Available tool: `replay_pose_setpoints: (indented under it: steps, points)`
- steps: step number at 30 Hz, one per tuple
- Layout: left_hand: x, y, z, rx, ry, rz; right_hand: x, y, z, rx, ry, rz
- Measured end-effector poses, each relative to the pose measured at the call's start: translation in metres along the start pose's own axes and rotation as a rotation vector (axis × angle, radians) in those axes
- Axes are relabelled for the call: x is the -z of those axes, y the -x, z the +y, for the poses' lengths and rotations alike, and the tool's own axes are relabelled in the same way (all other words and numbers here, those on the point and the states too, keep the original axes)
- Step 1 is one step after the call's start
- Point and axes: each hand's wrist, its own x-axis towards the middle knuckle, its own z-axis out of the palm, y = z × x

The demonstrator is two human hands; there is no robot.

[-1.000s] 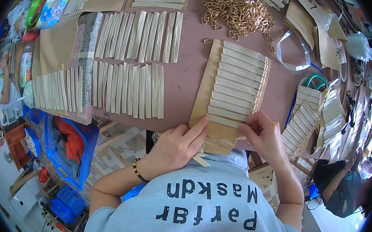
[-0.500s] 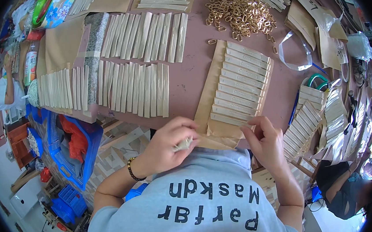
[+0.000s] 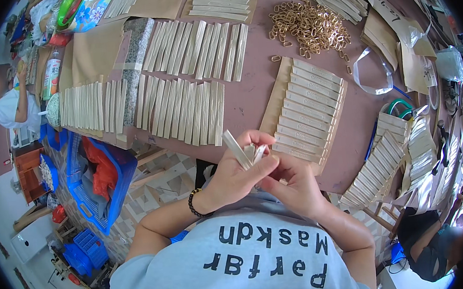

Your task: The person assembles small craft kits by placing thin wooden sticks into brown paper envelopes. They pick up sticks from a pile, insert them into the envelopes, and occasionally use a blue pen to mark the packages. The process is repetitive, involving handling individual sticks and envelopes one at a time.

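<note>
In front of my chest, below the table's near edge, my two hands meet. My left hand (image 3: pixel 229 178) is closed around a few cream strips (image 3: pixel 235 149), whose ends stick up between thumb and fingers. Against its fingertips, my right hand (image 3: pixel 298 188) is pinched together; whatever lies between its fingers is hidden. Just beyond them on the table is a brown paper sheet (image 3: pixel 275 101). A neat column of cream straps (image 3: pixel 308 107) lies across it, with small gold-coloured bits along their right ends.
Oval gold metal links (image 3: pixel 309 27) are heaped at the back. Rows of loose strips (image 3: pixel 181 110) cover the table's left. More straps (image 3: pixel 377 170) and green-handled scissors (image 3: pixel 400 107) are on the right. A blue basket (image 3: pixel 94 184) stands lower left. Two people sit at the sides.
Both hands have come together, my right hand leaving the paper's lower edge and moving left. The strips in my left hand now point upward. The whole view has shifted slightly.
</note>
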Motion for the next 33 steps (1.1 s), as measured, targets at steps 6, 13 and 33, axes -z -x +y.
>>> replay_pose_setpoints:
  steps: [6, 13, 33]
  points:
    - [0.024, 0.001, 0.022, -0.008, -0.568, -0.281, 0.046, 0.016, -0.01, -0.045, 0.203, -0.358]
    - [0.025, 0.01, 0.007, -0.433, -1.011, -0.224, 0.076, 0.039, 0.006, -0.296, -0.071, 0.079]
    - [0.023, 0.015, -0.027, -0.742, -1.448, -0.234, 0.082, 0.016, 0.001, -0.388, 0.226, -0.043]
